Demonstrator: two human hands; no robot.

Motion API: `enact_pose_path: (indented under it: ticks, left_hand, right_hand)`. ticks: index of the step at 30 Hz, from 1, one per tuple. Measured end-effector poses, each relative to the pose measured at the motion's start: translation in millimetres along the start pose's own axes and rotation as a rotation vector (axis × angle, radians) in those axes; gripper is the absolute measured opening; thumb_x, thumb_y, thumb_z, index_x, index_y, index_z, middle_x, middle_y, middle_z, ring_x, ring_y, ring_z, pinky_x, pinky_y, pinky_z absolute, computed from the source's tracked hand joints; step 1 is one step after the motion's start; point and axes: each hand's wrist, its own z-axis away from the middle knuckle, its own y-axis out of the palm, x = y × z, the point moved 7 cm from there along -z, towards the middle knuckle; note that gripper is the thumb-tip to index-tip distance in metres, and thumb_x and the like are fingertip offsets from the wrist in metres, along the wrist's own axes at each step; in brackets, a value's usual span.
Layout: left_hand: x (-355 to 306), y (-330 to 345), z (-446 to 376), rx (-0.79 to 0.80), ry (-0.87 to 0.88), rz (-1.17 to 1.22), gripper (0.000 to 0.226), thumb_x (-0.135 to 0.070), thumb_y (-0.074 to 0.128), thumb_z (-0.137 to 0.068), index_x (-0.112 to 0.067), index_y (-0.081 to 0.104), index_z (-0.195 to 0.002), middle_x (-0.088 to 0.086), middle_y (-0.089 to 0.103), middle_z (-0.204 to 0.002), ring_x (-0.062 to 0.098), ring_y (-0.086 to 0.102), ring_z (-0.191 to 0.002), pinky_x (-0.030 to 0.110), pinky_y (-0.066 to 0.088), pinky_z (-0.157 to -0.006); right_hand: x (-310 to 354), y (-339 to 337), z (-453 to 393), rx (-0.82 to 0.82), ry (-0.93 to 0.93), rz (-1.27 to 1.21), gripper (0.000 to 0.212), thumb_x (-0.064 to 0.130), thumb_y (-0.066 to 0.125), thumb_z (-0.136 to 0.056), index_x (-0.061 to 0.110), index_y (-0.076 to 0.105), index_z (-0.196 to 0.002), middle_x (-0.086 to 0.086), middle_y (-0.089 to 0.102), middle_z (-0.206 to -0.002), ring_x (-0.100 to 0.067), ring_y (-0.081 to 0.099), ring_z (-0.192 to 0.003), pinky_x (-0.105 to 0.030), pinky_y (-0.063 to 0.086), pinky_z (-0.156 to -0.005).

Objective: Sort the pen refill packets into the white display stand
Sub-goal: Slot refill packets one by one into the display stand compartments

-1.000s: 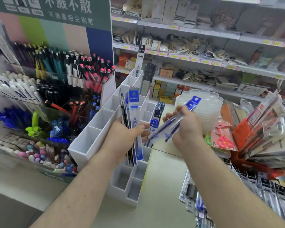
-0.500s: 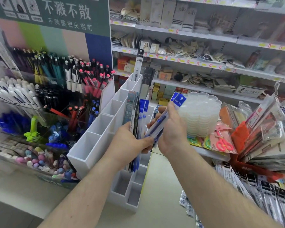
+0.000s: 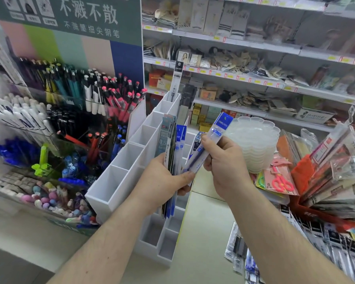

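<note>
In front of the white stand (image 3: 129,160), a boxy plastic rack of square slots, the left hand (image 3: 162,181) grips a stack of flat, glossy packets (image 3: 173,148) held upright, thumb clamped across them. The right hand (image 3: 223,165) pinches one slim clear packet (image 3: 207,148) with a blue header, tilted, its lower end touching the stack. A black packet (image 3: 175,83) stands in the stand's far slot. Frosted scalloped trays (image 3: 256,138) sit stacked just behind.

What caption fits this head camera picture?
Left hand grips a fan of refill packets, right hand pinches a blue-topped packet beside the white stand.
</note>
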Motion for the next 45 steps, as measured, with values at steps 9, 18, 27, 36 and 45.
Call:
enact_pose_path:
  ticks: [9,18,27,36,45]
  left_hand:
    - [0,-4,-2,-0.057,0.007,0.088,0.011,0.001,0.071,-0.086,-0.004,0.063,-0.094,-0.001,0.069,-0.065,0.014,0.068,-0.06,0.024,0.053,-0.049]
    - [1,-5,-1,-0.063,0.006,0.099,0.009,0.001,0.068,-0.088,-0.006,0.061,-0.088,-0.004,0.068,-0.061,0.013,0.069,-0.058,0.022,0.051,-0.048]
    - [0,-6,0,-0.077,0.013,0.091,0.01,0.002,0.067,-0.088,-0.005,0.06,-0.086,-0.005,0.066,-0.059,0.013,0.067,-0.056,0.022,0.05,-0.047]
    - [1,-7,0,-0.074,-0.008,0.057,0.011,0.0,0.069,-0.087,-0.006,0.059,-0.088,-0.005,0.067,-0.06,0.016,0.067,-0.06,0.023,0.05,-0.049]
    - [-2,1,1,-0.029,-0.056,0.09,0.019,0.003,0.071,-0.084,-0.009,0.057,-0.087,0.001,0.061,-0.062,0.016,0.061,-0.054,0.025,0.05,-0.054]
  right_hand:
    - [-8,-60,-19,-0.244,0.114,-0.08,0.015,0.014,0.062,-0.096,0.012,0.058,-0.083,-0.001,0.056,-0.058,-0.008,0.051,-0.047,-0.02,0.047,-0.048]
    - [-60,-75,-37,-0.258,0.063,0.312,0.008,0.014,0.071,-0.09,0.015,0.067,-0.083,-0.005,0.069,-0.078,-0.016,0.063,-0.068,-0.036,0.051,-0.069]
    - [-125,-46,-66,-0.134,0.086,0.707,0.008,0.028,0.077,-0.083,0.02,0.075,-0.085,0.0,0.074,-0.083,-0.02,0.068,-0.083,-0.033,0.051,-0.075]
    - [-144,-31,-59,0.163,0.264,0.94,0.01,0.023,0.073,-0.084,0.015,0.075,-0.09,-0.003,0.071,-0.082,-0.022,0.065,-0.078,-0.036,0.053,-0.071]
    - [2,5,0,0.201,-0.095,0.448,0.002,0.027,0.073,-0.088,0.029,0.072,-0.089,0.005,0.073,-0.086,-0.007,0.066,-0.081,-0.017,0.052,-0.066]
